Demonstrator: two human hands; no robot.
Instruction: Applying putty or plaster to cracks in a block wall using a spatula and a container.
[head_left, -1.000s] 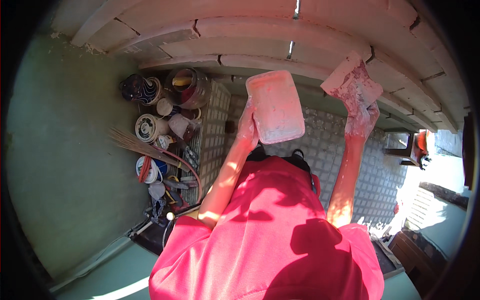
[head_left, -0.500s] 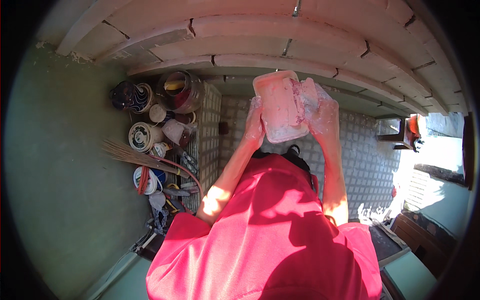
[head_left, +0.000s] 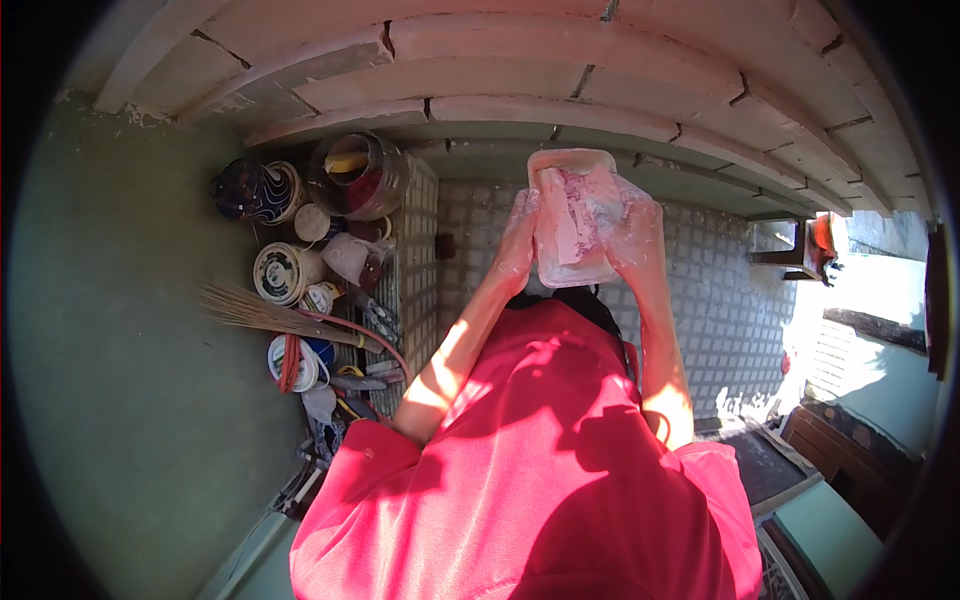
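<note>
In front of my chest is a shallow rectangular plastic tray [head_left: 570, 158], smeared with pale pink paste. My left hand [head_left: 516, 240] is closed round its left side. My right hand [head_left: 637, 232], coated in whitish pink paste, is closed on a flat pink-coated scraper [head_left: 577, 210], which lies across the inside of the tray. Darker magenta streaks mark the scraper's face. Paste and fingers hide part of the scraper, so its full shape cannot be made out.
Left along the green wall, a slatted bench [head_left: 418, 220] carries a clear tub [head_left: 345, 205], a white bucket [head_left: 277, 275], a stick broom [head_left: 270, 318] and tools. Overhead run pink-painted beams [head_left: 560, 52]. At right stands a small table [head_left: 783, 255] on the tiled floor [head_left: 720, 300].
The tray has shifted slightly right and turned more upright. My right hand has brought the scraper leftward and over the tray's middle, and my left hand has moved along with the tray.
</note>
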